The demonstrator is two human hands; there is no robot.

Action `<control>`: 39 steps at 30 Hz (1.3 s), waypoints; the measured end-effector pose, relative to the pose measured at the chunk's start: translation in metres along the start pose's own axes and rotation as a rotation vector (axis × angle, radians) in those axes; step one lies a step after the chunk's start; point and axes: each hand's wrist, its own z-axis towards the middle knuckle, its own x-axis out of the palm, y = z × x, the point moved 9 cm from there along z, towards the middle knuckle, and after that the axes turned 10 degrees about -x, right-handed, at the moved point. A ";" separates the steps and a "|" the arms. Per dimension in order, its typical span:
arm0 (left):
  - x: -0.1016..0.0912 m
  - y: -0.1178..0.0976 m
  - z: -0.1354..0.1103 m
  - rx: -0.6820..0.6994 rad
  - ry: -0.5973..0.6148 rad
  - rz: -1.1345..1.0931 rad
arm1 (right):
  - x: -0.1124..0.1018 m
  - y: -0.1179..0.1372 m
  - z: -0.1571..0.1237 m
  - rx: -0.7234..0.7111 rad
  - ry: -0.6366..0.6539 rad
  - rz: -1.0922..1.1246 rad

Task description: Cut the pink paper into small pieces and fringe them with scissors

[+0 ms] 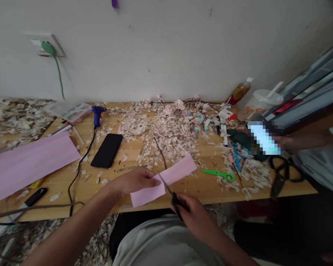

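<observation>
My left hand (140,181) pinches a strip of pink crepe paper (180,170) near its middle, over the front edge of the wooden table. In my right hand (192,212) is a pair of scissors (176,201) with dark handles. Its blades lie across the strip, just right of my left thumb, and the paper bends along that line. A thin brown stem (161,149) lies on the table just behind the strip. Green plastic scissors (218,174) rest to the right. A larger pink crepe paper sheet (33,160) lies at the left.
A black phone (107,150) and a blue glue gun (98,115) with its cord lie left of centre. Pale shavings (172,136) cover the table's middle, with pink blossoms (180,104) behind. At right are a lidded cup (262,101), a bottle (241,90), black scissors (281,173) and another person's arm (308,139).
</observation>
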 end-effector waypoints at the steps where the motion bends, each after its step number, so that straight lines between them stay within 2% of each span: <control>1: -0.001 0.001 0.000 0.006 -0.001 -0.018 | 0.000 -0.001 0.000 0.001 -0.004 -0.002; 4: 0.000 0.003 -0.001 -0.009 0.012 -0.026 | 0.001 -0.002 0.001 -0.001 -0.011 0.017; 12: -0.006 -0.008 -0.006 0.026 0.000 0.076 | 0.008 -0.004 0.005 0.062 0.006 0.095; 17: -0.010 -0.018 -0.008 0.099 0.022 -0.056 | 0.013 -0.002 0.006 0.069 0.053 0.122; 23: -0.013 -0.004 0.001 0.055 -0.037 -0.052 | 0.020 -0.004 0.005 0.030 0.062 0.224; 27: -0.012 0.006 0.007 0.002 -0.069 -0.110 | 0.019 -0.007 0.006 0.047 0.020 0.197; 32: -0.013 0.004 0.010 0.064 -0.097 -0.189 | 0.018 -0.004 0.010 0.048 -0.003 0.201; 39: -0.016 -0.002 0.007 0.061 -0.121 -0.113 | 0.017 -0.002 0.010 0.041 0.001 0.144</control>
